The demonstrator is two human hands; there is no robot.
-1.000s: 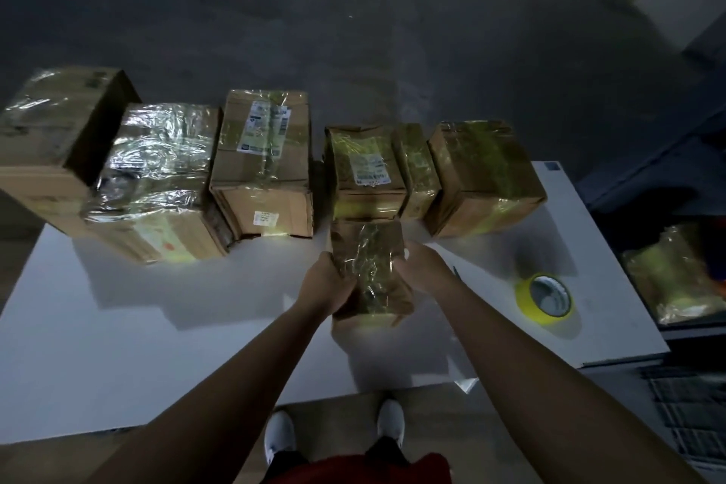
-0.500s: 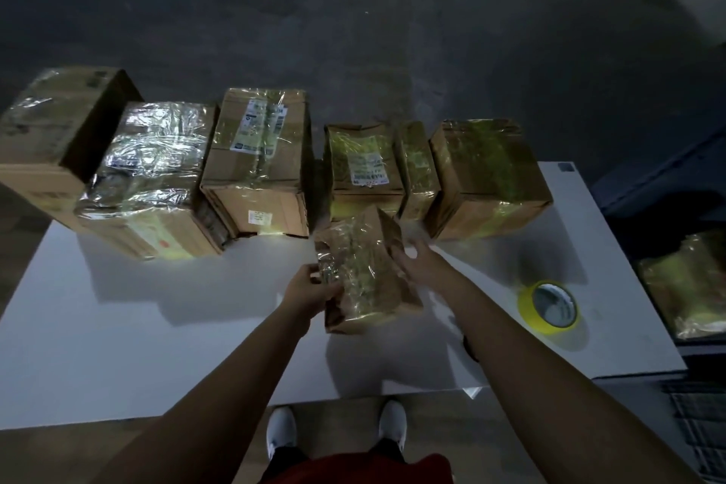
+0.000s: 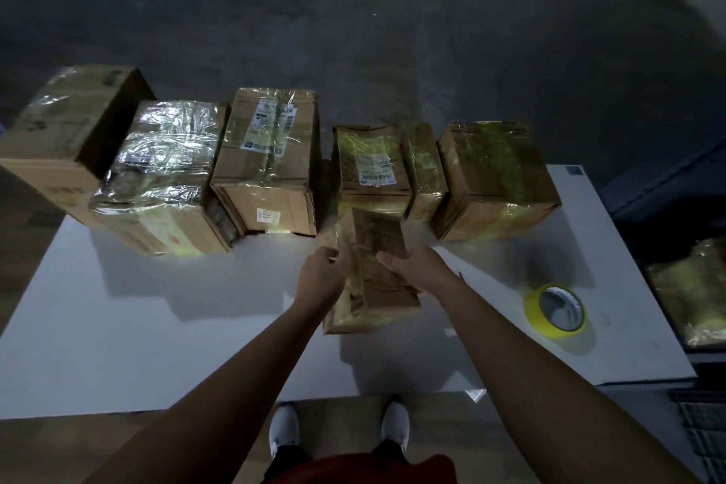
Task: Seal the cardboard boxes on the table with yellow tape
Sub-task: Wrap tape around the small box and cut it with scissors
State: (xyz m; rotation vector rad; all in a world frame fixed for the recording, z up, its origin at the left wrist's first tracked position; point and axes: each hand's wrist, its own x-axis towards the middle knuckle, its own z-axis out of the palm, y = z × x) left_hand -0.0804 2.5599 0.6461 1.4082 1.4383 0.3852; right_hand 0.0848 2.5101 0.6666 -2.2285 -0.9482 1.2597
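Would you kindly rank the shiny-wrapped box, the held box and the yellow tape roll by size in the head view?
Largest: shiny-wrapped box
Then: held box, though nearer the camera
Smallest: yellow tape roll

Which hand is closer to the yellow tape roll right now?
Right. The right hand grips the right side of the small box, with the yellow tape roll lying off to its right; the left hand grips the box's left side, farther away.
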